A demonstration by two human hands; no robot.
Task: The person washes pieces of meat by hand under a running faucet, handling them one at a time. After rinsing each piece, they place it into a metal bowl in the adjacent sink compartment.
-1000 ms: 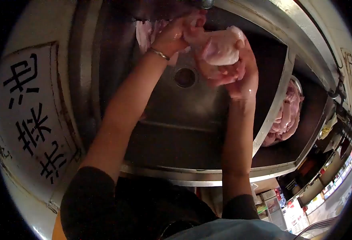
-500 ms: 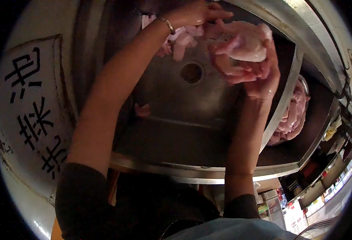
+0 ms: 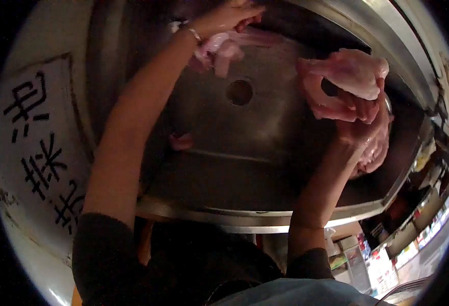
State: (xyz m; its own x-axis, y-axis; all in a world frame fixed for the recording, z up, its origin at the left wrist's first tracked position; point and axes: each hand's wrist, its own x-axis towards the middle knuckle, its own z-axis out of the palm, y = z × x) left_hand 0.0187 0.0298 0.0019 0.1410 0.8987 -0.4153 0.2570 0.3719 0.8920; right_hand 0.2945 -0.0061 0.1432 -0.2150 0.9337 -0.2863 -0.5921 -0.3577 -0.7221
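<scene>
My right hand [image 3: 361,120] grips a large piece of raw meat [image 3: 354,74], pale pink with whitish skin, lifted over the divider on the right side of the sink. A gap shows through the middle of the meat. At the far left of the basin is my left hand [image 3: 229,18], with a bracelet at the wrist and its fingers curled. Whatever may be in those fingers is hidden. Just below it lie several pieces of raw meat [image 3: 227,56], partly covered by the hand and wrist. A small scrap of meat [image 3: 182,142] rests nearer to me.
The metal sink basin [image 3: 270,120] has a round drain [image 3: 239,92]. Right of its divider, more raw meat [image 3: 376,153] sits in a second compartment, partly behind my right hand. A white sign with black characters [image 3: 40,137] stands at the left. Shelves with packages are at lower right.
My right hand has carried the large piece of meat to the right, from above the basin to the divider. My left hand has shifted slightly left, its fingers now more curled.
</scene>
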